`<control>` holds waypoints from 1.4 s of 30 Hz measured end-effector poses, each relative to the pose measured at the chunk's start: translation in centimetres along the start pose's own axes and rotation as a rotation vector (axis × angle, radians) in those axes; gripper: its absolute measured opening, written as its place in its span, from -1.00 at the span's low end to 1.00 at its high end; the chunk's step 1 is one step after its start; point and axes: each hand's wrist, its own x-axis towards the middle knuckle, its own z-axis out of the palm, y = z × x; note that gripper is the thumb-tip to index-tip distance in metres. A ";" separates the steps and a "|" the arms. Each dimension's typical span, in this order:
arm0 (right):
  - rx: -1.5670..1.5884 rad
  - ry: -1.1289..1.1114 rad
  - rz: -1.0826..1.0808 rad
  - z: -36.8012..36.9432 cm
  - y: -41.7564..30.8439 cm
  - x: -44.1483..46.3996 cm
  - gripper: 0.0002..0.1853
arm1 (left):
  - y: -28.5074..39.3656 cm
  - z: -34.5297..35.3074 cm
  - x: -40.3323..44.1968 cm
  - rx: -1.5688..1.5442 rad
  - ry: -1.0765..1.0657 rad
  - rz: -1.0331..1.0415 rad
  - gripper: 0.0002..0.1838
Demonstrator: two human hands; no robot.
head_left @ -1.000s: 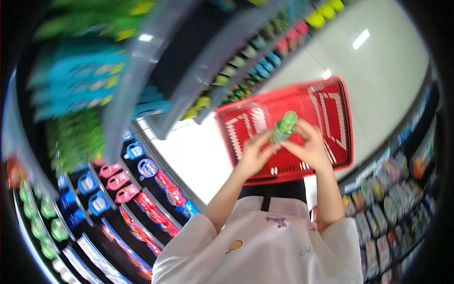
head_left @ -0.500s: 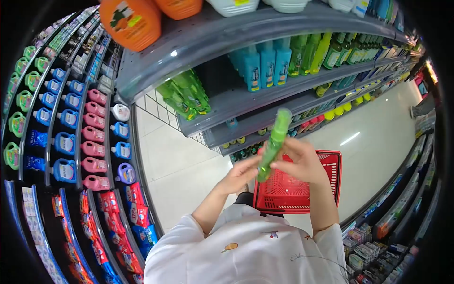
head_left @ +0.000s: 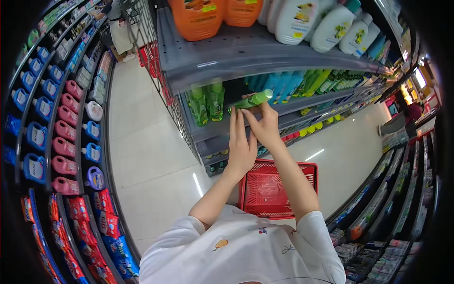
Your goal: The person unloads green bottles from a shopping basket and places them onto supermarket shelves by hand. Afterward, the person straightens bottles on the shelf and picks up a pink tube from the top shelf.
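A slim green bottle (head_left: 249,102) with a pale green cap lies tilted, almost sideways, in front of the shelf edge. My right hand (head_left: 266,127) grips it from below near the cap end. The long, straight fingers of my left hand (head_left: 242,149) press against its lower end; part of their contact is hidden. Similar green bottles (head_left: 216,103) stand upright on the shelf (head_left: 227,128) just left of my hands. Below my forearms is a red shopping basket (head_left: 267,189).
Orange bottles (head_left: 198,19) and white bottles (head_left: 295,21) line the upper shelf. Blue bottles (head_left: 286,85) stand farther right. A wire rack side (head_left: 175,113) borders the left aisle, where shelves hold pink jugs (head_left: 65,130). Another person (head_left: 120,31) stands at the far left.
Both hands have moved up and toward the shelf with the bottle. It has turned from steeply tilted to nearly sideways. The view has shifted, showing more upper shelf and a person at left.
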 end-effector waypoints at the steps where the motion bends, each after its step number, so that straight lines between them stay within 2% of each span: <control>1: -0.011 -0.012 0.006 0.5 0.7 0.0 -0.68 | -0.6 0.1 -0.1 -0.013 0.006 -0.012 -0.35; 5: -0.012 -0.096 0.032 1.3 1.2 0.8 -0.66 | -2.2 0.1 -0.4 -0.042 0.008 -0.041 -0.34; 14: -0.039 -0.113 0.149 2.5 0.7 2.1 -0.65 | -2.5 -0.2 -0.1 -0.028 -0.003 -0.057 -0.32; 20: -0.058 -0.141 0.260 2.4 0.0 1.1 -0.56 | -1.9 -0.6 -0.8 -0.053 -0.021 -0.095 -0.33; 23: -0.065 0.022 0.083 1.6 0.4 -1.6 -0.48 | -2.1 -1.1 -2.6 -0.075 -0.060 -0.025 -0.36; 25: -0.103 -0.037 0.066 -0.6 0.7 -5.1 -0.43 | -2.6 -1.8 -5.1 -0.095 -0.170 -0.029 -0.41; 28: -0.181 -0.219 0.113 -4.7 1.2 -12.9 -0.44 | -6.5 -2.7 -12.1 -0.082 -0.484 -0.114 -0.45; 30: -0.223 -0.412 0.388 -7.1 1.1 -20.0 -0.48 | -10.2 -3.5 -18.8 -0.010 -0.732 -0.263 -0.48; 32: -0.303 -0.325 0.502 -7.7 1.6 -29.0 -0.52 | -13.4 -4.5 -25.9 0.012 -0.889 -0.445 -0.53; 33: -0.267 -0.247 0.614 -7.4 1.9 -34.0 -0.65 | -14.5 -5.1 -28.8 -0.011 -0.936 -0.544 -0.56; 35: -0.191 -0.163 0.978 -7.2 -1.4 -39.5 -0.84 | -17.1 -5.4 -32.3 0.087 -1.126 -0.955 -0.60; 36: -0.110 -0.076 1.059 -6.6 -2.8 -41.9 -0.84 | -18.4 -5.3 -33.7 0.069 -1.125 -0.996 -0.60; 38: -0.086 -0.089 1.188 -6.2 -5.1 -43.5 -0.86 | -20.7 -5.1 -36.0 0.039 -1.105 -1.093 -0.59; 39: -0.020 -0.070 1.230 -6.4 -5.6 -44.4 -0.87 | -21.5 -4.9 -36.5 0.165 -1.198 -1.033 -0.59; 42: -0.046 0.191 1.257 -7.8 -5.6 -46.7 -0.88 | -24.4 -5.0 -37.3 0.530 -1.406 -0.855 -0.61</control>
